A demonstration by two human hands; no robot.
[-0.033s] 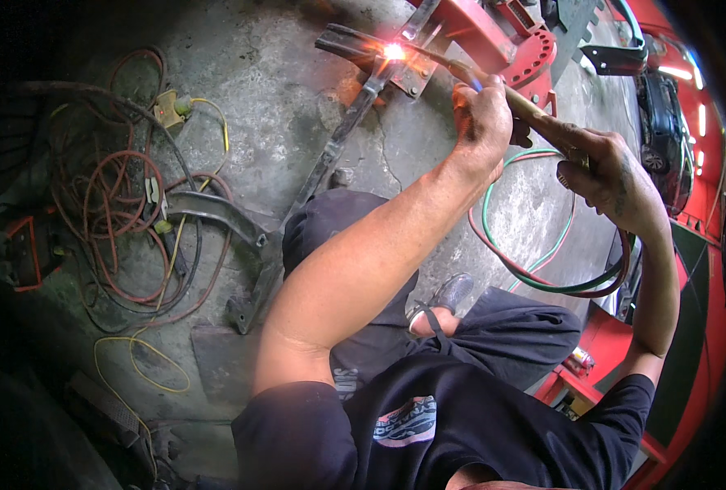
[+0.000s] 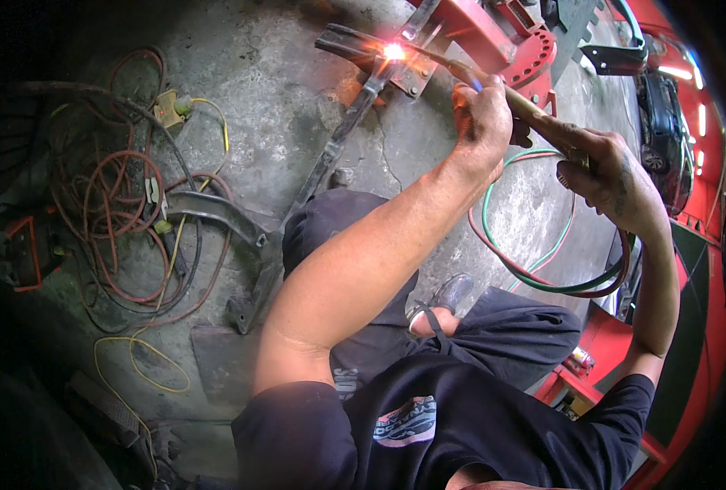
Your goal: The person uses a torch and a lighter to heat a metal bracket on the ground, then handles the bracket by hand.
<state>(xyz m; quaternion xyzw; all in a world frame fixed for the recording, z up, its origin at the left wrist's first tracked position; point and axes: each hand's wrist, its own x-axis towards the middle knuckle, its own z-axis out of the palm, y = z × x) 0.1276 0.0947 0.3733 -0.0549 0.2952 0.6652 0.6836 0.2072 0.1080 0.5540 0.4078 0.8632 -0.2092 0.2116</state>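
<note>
A brass-coloured gas torch (image 2: 534, 113) slants from the right toward the top middle, held in both hands. My left hand (image 2: 485, 122) is closed around its front part. Farther back, my right hand (image 2: 612, 175) grips the handle, close to where the hoses join. At the torch's tip a spot of metal (image 2: 394, 52) glows bright white-orange. That spot lies where a long dark steel bar (image 2: 330, 151) meets a short dark channel piece (image 2: 340, 42). Beside it is a steel plate with bolt holes (image 2: 413, 82). Glare hides the exact tip.
Green and red hoses (image 2: 487, 214) loop below the right hand. A red steel frame with a row of holes (image 2: 534, 64) stands beyond the torch. Tangled cables (image 2: 105, 196) and a curved metal arm (image 2: 212, 208) lie on the concrete floor at left. A dark car (image 2: 665, 135) is at far right.
</note>
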